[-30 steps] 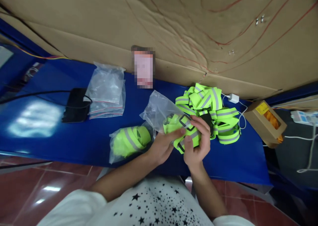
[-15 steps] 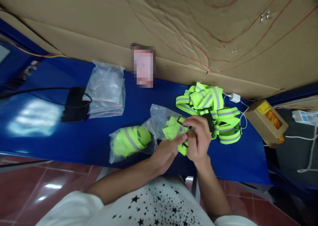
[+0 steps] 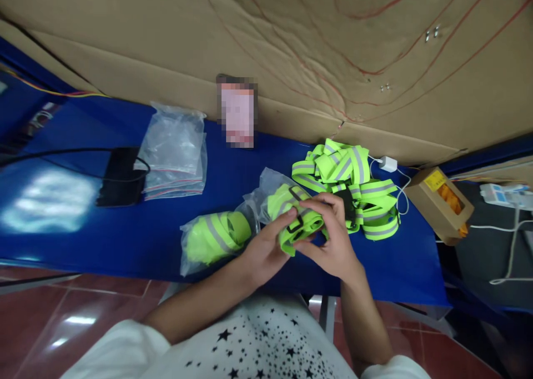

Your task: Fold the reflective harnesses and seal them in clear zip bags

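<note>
Between my hands is a folded neon-yellow reflective strap [image 3: 306, 222] with grey stripes and black buckles. My left hand [image 3: 270, 251] grips it from the left, thumb on top near a buckle. My right hand [image 3: 331, 237] closes round its right side, fingers over the top and thumb below. The far left part of the strap lies in or against a clear plastic bag [image 3: 270, 181]; how far the bag reaches under it is hidden. Left of my hands, a bagged reflective strap [image 3: 216, 237] rests on the blue table [image 3: 145, 240].
Loose reflective straps [image 3: 345, 168] are heaped behind my right hand. Flat zip bags [image 3: 172, 151] lie stacked at the back left, beside a black device [image 3: 120, 179] with a cable. A phone [image 3: 238, 112] leans on the cardboard wall. A white plug [image 3: 388, 164] and a cardboard box [image 3: 439, 201] are at right.
The strap bundle has been turned so that its rolled end and buckles show more. My right hand's fingers have spread wider round it, and the bag's open end has shifted slightly.
</note>
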### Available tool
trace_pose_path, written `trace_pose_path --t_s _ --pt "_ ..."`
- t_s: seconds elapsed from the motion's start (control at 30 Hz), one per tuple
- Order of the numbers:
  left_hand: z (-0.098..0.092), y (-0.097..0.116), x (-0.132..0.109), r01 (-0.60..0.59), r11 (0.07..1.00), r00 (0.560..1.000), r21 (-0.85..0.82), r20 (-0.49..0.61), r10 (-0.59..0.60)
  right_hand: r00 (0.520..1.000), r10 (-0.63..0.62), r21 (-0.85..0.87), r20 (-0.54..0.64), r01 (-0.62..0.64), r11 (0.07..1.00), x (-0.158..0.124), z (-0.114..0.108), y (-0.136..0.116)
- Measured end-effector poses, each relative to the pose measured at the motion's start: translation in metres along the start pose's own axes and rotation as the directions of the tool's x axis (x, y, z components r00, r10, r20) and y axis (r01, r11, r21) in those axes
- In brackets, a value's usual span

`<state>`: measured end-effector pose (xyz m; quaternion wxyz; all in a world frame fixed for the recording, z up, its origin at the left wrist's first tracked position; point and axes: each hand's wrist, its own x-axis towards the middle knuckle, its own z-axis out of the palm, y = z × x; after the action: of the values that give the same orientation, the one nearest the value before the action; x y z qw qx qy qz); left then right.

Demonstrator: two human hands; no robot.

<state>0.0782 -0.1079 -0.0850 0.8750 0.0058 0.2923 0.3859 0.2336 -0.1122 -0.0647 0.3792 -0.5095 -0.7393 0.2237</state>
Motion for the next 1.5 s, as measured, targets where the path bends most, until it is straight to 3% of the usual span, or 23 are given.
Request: trace_pose_path --t_s 0.07,0.13,0.33,0.4,0.5,0.57,0.67,0.93,1.07,1.13,1.17,1.2,1.23,1.27,1.3,1.33,1.37,1.4,1.5 --pt "0.000 0.006 0.000 0.041 0.999 0.998 0.012 0.054 -0.042 0.998 0.003 0.049 0.067 -0.007 0.999 0.000 -0.007 0.009" --pt "0.002 0.007 0.001 0.068 0.997 0.993 0.031 0.092 -0.070 0.999 0.027 0.084 0.028 -0.029 0.996 0.001 -0.006 0.018" --pt "0.003 0.000 0.007 0.100 0.993 0.994 0.070 0.038 -0.103 0.985 0.161 0.114 -0.063 -0.153 0.982 0.001 0.008 0.024" --pt "0.002 0.002 0.008 0.106 0.992 0.992 0.076 0.057 -0.110 0.982 0.189 0.129 -0.008 -0.186 0.974 -0.001 0.003 0.021" --pt "0.000 0.007 0.008 0.120 0.989 0.989 0.090 0.072 -0.127 0.973 0.146 0.236 0.178 -0.186 0.954 -0.001 -0.010 0.022" --pt "-0.002 0.010 0.007 0.146 0.984 0.988 0.103 0.045 -0.151 0.972 0.116 0.309 0.204 -0.177 0.935 -0.002 -0.015 0.026" --pt "-0.004 0.012 0.005 0.169 0.977 0.985 0.128 0.024 -0.173 0.984 0.127 0.327 0.125 -0.162 0.931 -0.002 -0.014 0.032" --pt "-0.005 0.005 0.000 0.187 0.935 0.969 0.303 0.098 -0.226 0.994 0.108 0.225 0.008 -0.107 0.968 -0.007 -0.017 0.025" --pt "-0.005 0.004 -0.003 0.289 0.866 0.915 0.407 0.149 -0.375 0.975 0.215 0.278 -0.053 -0.192 0.941 -0.008 -0.015 0.023" --pt "-0.008 0.008 -0.011 0.269 0.814 0.905 0.516 0.155 -0.397 0.932 0.350 0.402 -0.091 -0.288 0.869 -0.010 -0.015 0.025" --pt "-0.010 0.012 -0.018 0.178 0.776 0.932 0.605 0.148 -0.330 0.898 0.429 0.481 -0.100 -0.334 0.810 -0.010 -0.016 0.025" --pt "-0.013 0.016 -0.024 0.032 0.707 0.971 0.706 0.146 -0.190 0.861 0.501 0.557 -0.092 -0.372 0.742 -0.011 -0.017 0.026" --pt "-0.016 0.020 -0.031 -0.149 0.571 0.986 0.807 0.165 0.024 0.830 0.553 0.618 -0.067 -0.401 0.676 -0.011 -0.018 0.025" --pt "-0.018 0.024 -0.036 -0.306 0.370 0.942 0.877 0.222 0.254 0.812 0.583 0.657 -0.027 -0.425 0.623 -0.010 -0.019 0.024" --pt "-0.019 0.028 -0.040 -0.404 0.150 0.854 0.902 0.313 0.415 0.807 0.590 0.679 0.018 -0.443 0.585 -0.009 -0.019 0.021" --pt "-0.019 0.031 -0.042 -0.457 -0.042 0.767 0.888 0.418 0.487 0.813 0.579 0.689 0.061 -0.454 0.564 -0.007 -0.019 0.016" --pt "-0.017 0.035 -0.042 -0.497 -0.180 0.710 0.849 0.517 0.478 0.827 0.552 0.692 0.108 -0.461 0.555 -0.005 -0.019 0.011" --pt "-0.014 0.040 -0.040 -0.543 -0.263 0.684 0.798 0.601 0.413 0.845 0.512 0.689 0.155 -0.464 0.556 -0.002 -0.018 0.004" --pt "0.000 0.054 -0.030 -0.649 -0.289 0.670 0.703 0.709 0.219 0.880 0.403 0.652 0.252 -0.462 0.601 0.006 -0.021 -0.013"
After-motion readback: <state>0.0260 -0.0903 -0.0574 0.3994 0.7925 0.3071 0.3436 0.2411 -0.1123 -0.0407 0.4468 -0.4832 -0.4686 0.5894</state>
